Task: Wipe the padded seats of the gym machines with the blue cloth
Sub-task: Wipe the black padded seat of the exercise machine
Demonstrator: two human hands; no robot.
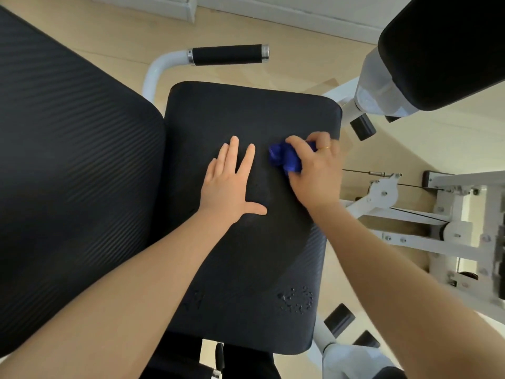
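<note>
A black padded seat (pixel 246 113) of a gym machine fills the middle of the view. My left hand (pixel 232 181) lies flat on it, fingers spread, holding nothing. My right hand (pixel 314 173) is closed on the bunched blue cloth (pixel 284 157) and presses it onto the seat's right half. Small water droplets (pixel 296 299) sit on the seat's near right corner. A ribbed black back pad (pixel 68 160) stands to the left of the seat.
A black-grip handle (pixel 226 54) on a white tube juts out beyond the seat. A black pad (pixel 448 47) on a white arm hangs at the upper right. White frame parts, cable and pulley (pixel 388 187) stand at the right on the light wooden floor.
</note>
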